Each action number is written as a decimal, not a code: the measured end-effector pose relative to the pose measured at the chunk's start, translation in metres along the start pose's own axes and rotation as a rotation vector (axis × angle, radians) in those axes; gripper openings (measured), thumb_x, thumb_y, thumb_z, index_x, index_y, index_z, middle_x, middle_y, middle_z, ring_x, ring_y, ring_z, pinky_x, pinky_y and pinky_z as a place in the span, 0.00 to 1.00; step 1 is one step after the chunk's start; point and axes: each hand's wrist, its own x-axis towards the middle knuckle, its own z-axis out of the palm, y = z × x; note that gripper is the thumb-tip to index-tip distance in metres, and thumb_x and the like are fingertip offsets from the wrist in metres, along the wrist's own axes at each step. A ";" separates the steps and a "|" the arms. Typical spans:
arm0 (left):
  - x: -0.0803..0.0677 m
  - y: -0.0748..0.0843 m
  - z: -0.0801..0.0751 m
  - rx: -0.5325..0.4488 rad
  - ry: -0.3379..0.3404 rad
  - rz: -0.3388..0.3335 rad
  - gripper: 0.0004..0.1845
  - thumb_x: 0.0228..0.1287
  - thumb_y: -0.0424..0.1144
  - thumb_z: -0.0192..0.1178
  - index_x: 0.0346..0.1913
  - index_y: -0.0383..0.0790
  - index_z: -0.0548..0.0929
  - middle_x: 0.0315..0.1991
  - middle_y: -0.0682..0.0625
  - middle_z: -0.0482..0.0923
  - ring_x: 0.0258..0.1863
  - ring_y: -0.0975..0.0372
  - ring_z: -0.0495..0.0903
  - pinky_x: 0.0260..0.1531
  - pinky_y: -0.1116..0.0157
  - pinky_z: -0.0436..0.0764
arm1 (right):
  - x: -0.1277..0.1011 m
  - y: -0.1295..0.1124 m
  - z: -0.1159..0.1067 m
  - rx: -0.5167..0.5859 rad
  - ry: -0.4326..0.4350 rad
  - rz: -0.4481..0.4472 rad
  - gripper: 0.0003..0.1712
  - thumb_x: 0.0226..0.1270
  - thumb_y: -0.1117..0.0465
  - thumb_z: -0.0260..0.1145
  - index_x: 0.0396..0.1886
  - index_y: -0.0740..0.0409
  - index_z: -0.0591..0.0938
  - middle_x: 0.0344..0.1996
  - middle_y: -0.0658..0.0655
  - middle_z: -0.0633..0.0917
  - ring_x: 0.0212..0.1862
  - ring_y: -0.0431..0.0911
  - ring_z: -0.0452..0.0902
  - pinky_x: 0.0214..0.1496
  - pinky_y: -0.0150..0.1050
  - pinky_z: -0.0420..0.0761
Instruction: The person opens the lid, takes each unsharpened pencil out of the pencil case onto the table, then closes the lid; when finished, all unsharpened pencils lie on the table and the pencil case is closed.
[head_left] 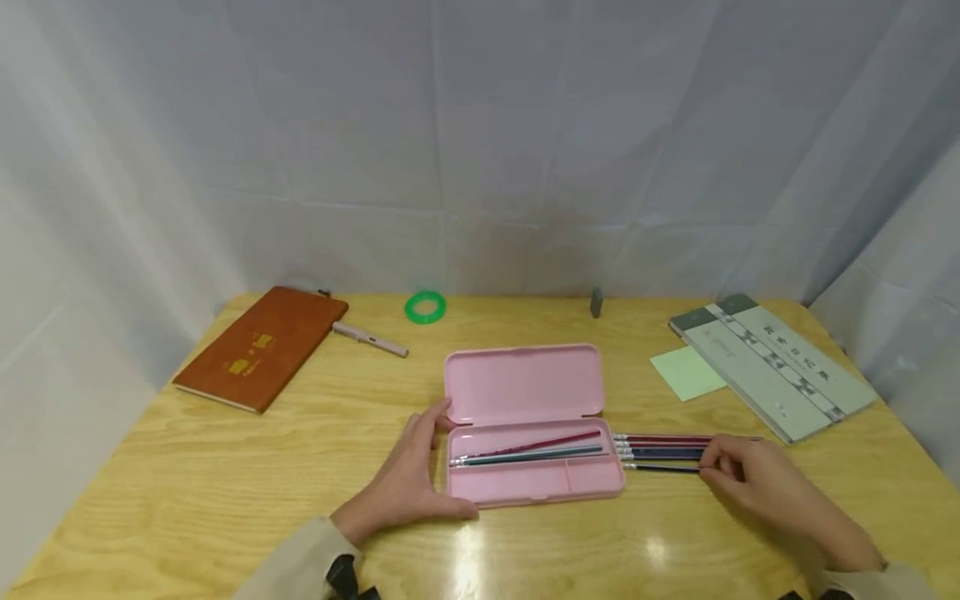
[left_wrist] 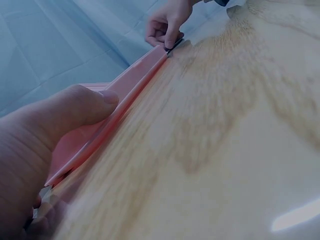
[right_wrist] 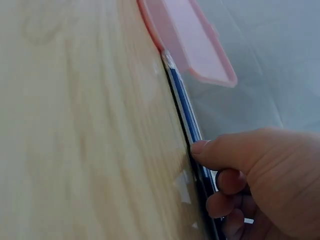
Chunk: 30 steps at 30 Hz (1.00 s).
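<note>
An open pink pencil case [head_left: 525,385] lies mid-table, and its tray [head_left: 536,483] holds a few pencils [head_left: 528,450]. My left hand [head_left: 408,479] lies flat at the case's left end, thumb [left_wrist: 87,106] pressed against the case's edge [left_wrist: 135,80]. Several more pencils [head_left: 660,448] lie side by side on the table just right of the tray. My right hand [head_left: 738,475] pinches the nearest dark pencil [head_left: 660,467] at its right end. In the right wrist view its thumb [right_wrist: 205,147] rests on the pencil row [right_wrist: 182,100] and the other fingers are curled.
A brown notebook [head_left: 258,346] and a pale pen [head_left: 371,339] lie at the back left. A green ring [head_left: 425,307] and a small dark object [head_left: 596,302] sit near the far edge. A green note [head_left: 686,372] and a grey-green book [head_left: 772,362] lie at the right. White sheets surround the table.
</note>
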 end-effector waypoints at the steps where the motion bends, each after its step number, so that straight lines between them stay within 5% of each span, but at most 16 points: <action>1: 0.000 0.000 0.000 -0.002 0.001 0.000 0.71 0.21 0.59 0.81 0.73 0.39 0.54 0.54 0.55 0.68 0.47 0.64 0.67 0.49 0.65 0.74 | 0.003 -0.003 0.002 0.004 -0.003 0.001 0.12 0.56 0.68 0.71 0.28 0.46 0.78 0.15 0.35 0.66 0.19 0.27 0.58 0.21 0.28 0.64; 11: -0.001 0.001 -0.001 -0.012 -0.006 -0.009 0.70 0.23 0.58 0.81 0.74 0.40 0.53 0.55 0.54 0.68 0.47 0.64 0.67 0.50 0.64 0.74 | 0.058 -0.046 0.029 0.159 -0.107 -0.077 0.08 0.63 0.70 0.63 0.36 0.52 0.79 0.17 0.39 0.67 0.20 0.29 0.59 0.23 0.28 0.68; 21: 0.001 0.003 -0.001 0.012 -0.012 0.011 0.70 0.25 0.61 0.80 0.74 0.39 0.53 0.55 0.52 0.69 0.46 0.63 0.67 0.48 0.65 0.73 | 0.112 -0.092 0.073 -0.120 -0.148 -0.217 0.04 0.61 0.61 0.68 0.36 0.51 0.86 0.24 0.43 0.83 0.25 0.32 0.70 0.29 0.31 0.73; 25: 0.000 0.005 -0.003 0.004 -0.014 0.000 0.70 0.24 0.59 0.80 0.74 0.39 0.52 0.55 0.52 0.68 0.46 0.63 0.67 0.48 0.64 0.74 | 0.123 -0.105 0.083 -0.131 -0.148 -0.256 0.02 0.61 0.61 0.69 0.34 0.52 0.86 0.27 0.45 0.86 0.28 0.34 0.76 0.34 0.34 0.77; 30: -0.001 0.004 -0.004 0.003 -0.018 -0.004 0.70 0.24 0.58 0.81 0.74 0.39 0.53 0.55 0.52 0.68 0.46 0.63 0.67 0.48 0.64 0.73 | 0.121 -0.110 0.079 -0.072 -0.150 -0.213 0.03 0.61 0.62 0.68 0.34 0.53 0.85 0.20 0.43 0.80 0.22 0.32 0.66 0.26 0.28 0.70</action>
